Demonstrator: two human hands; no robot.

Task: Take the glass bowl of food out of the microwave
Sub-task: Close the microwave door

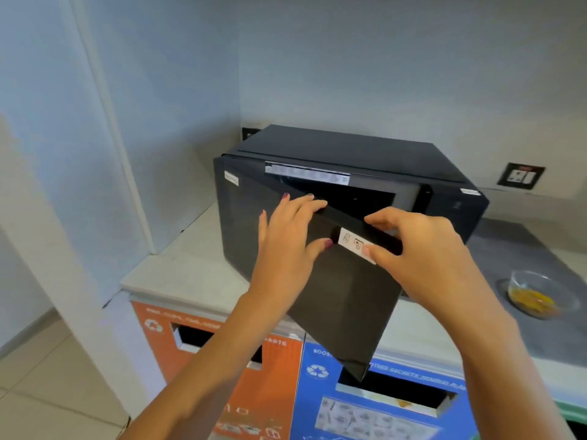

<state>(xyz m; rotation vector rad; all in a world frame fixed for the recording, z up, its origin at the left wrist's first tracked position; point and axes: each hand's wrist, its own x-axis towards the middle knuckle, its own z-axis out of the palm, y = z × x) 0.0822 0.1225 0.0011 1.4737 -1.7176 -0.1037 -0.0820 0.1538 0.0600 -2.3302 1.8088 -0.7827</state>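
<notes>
A black microwave (349, 150) stands in the corner of a pale counter. Its door (343, 300) is hinged at the left and stands partly open, swung out toward me. My left hand (286, 239) lies on the door's outer face with its fingers curled over the top edge. My right hand (422, 249) grips the door's top edge near the free corner, thumb on a white sticker. A glass bowl (540, 293) with yellow food sits on the grey counter to the right of the microwave, apart from both hands. The oven cavity looks dark; what is inside is hidden.
Below the counter edge stand an orange waste bin (222, 354) and a blue recycling bin (381, 408) with open slots. A wall socket (521, 176) is behind the microwave on the right. White walls close in at the left and back.
</notes>
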